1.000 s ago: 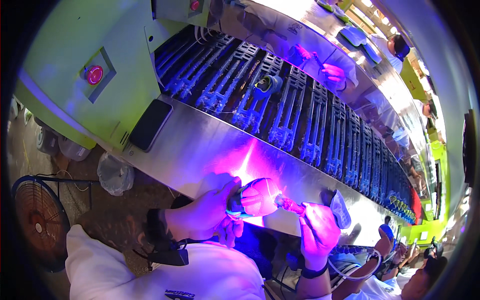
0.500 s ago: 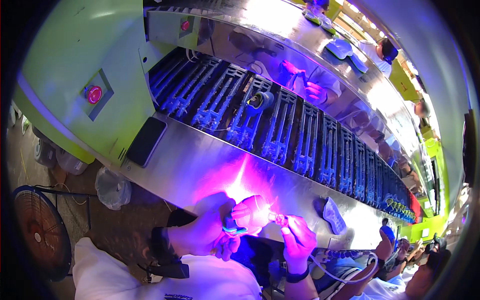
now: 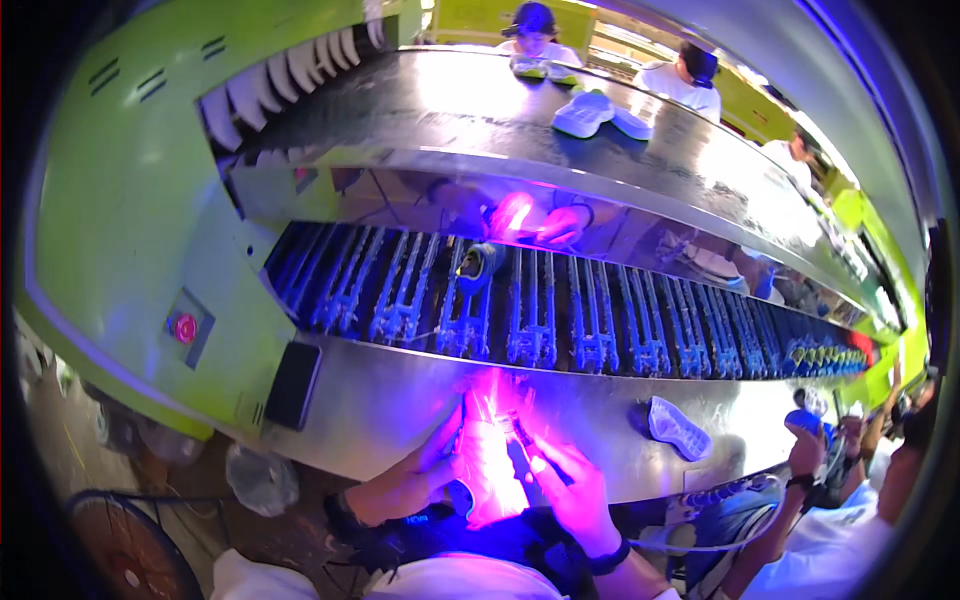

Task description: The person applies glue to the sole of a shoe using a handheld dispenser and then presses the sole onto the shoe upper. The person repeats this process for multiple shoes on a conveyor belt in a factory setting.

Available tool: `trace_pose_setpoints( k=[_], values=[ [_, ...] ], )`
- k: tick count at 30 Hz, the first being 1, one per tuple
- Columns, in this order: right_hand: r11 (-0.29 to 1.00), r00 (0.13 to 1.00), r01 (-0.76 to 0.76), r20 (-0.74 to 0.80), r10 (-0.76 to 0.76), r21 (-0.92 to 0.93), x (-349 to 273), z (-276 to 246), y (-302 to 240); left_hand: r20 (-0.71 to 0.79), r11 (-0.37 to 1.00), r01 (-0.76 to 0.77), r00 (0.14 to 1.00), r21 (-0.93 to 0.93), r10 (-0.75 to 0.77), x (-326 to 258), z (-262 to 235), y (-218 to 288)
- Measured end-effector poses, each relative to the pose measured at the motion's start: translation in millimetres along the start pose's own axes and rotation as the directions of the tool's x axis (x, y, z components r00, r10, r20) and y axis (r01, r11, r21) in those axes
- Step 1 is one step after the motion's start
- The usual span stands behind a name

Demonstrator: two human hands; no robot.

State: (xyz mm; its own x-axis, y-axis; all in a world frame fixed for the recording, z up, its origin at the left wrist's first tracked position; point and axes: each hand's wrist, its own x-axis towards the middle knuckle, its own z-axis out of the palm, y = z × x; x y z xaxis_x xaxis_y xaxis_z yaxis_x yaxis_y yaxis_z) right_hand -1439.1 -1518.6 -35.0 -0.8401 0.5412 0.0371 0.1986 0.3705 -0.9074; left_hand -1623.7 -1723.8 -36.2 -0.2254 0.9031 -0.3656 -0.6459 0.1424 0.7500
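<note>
My left hand (image 3: 432, 468) is closed around a shoe (image 3: 490, 478) that glows pink-white under a strong violet light, so its details are washed out. A dark opening edge shows near my left fingers. My right hand (image 3: 580, 492) grips a slim, brush-like tool (image 3: 517, 432), its end against or very close to the right side of the shoe. Both hands are over the near edge of a steel ledge (image 3: 385, 400). To the right on this ledge lies a pale shoe sole (image 3: 680, 428).
Beyond the ledge runs a row of blue slatted carriers (image 3: 530, 325), one bearing a dark shoe (image 3: 478, 263). Pale soles (image 3: 595, 116) lie on the upper belt (image 3: 440, 110). A green machine housing with a red button (image 3: 184, 327) and a black phone-like slab (image 3: 295, 385) are left. Co-workers sit right.
My view has swung, shifting the whole scene. The shoe has been turned so its length points away from me, and the tool has moved from its end to its right side.
</note>
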Motion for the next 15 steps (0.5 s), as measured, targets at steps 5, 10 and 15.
trace_pose_setpoints(
  k=[5, 10, 15],
  values=[
    [0.958, 0.996, -0.081, 0.05, 0.07, 0.275, -27, 4, 5, 0.02, 0.868, -0.231, 0.969, 0.44, 0.248, 39, -29, 11],
    [0.942, 0.993, -0.005, -0.112, 0.045, 0.336, -27, 12, 101, -0.004, 0.766, -0.274, 0.941, 0.581, 0.339, 89, -32, 46],
    [0.821, 0.874, -0.134, -0.324, 0.361, 0.555, -15, -20, 96, 0.001, 0.162, -0.095, 0.867, 0.982, 0.499, 228, -1, 115]
  ],
)
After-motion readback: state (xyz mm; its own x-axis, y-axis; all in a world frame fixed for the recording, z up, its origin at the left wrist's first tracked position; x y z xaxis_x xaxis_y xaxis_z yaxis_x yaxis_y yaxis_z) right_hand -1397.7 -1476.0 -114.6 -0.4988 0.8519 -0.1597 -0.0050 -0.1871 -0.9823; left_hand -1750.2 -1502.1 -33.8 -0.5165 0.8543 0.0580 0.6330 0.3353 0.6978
